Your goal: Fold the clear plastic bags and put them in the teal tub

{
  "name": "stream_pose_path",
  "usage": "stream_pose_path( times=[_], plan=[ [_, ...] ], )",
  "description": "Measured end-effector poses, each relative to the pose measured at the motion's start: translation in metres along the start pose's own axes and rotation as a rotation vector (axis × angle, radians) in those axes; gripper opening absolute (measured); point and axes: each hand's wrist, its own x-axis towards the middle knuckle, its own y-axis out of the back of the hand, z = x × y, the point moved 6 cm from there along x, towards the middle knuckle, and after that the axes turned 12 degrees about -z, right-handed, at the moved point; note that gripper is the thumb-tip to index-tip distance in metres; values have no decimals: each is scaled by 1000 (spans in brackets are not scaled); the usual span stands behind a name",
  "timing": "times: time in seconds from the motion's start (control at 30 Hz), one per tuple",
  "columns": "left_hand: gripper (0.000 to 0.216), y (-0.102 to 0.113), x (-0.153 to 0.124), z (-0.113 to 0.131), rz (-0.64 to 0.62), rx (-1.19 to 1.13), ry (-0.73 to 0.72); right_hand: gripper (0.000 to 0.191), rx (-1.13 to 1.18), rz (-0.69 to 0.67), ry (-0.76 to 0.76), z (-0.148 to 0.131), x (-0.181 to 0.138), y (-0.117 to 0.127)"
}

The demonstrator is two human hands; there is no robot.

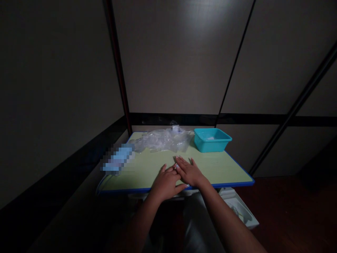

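My left hand (167,182) and my right hand (190,173) rest together over the near middle of a pale green table (147,167). The right hand lies flat with its fingers stretched out and partly over the left fingers. On the left hand, the thumb points right, below the right palm, and the visible fingers are apart. A small whitish spot (177,166) shows where the fingers meet; I cannot tell whether it is a nail or a small object. Neither hand plainly holds anything. Some fingertips are hidden where the hands overlap.
Crumpled clear plastic bags (163,140) lie along the table's back. A turquoise basin (212,144) with something white inside stands back right. A pixelated light-blue item (118,160) sits at the left edge. An open white drawer (242,207) juts out below right. Panelled walls (173,63) enclose the table.
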Motion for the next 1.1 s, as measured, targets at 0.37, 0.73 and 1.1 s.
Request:
stream_pose_path(
  times=[0.37, 0.73, 1.1],
  plan=[
    [48, 1, 0, -7, 3, -14, 106, 55, 34, 114, -29, 10, -10, 8],
    [38, -3, 2, -8, -9, -23, 105, 60, -59, -35, 19, 6, -15, -3],
    [51, 4, -1, -11, 95, -37, 143, 53, 81, 191, 10, 22, -32, 9]
  ],
)
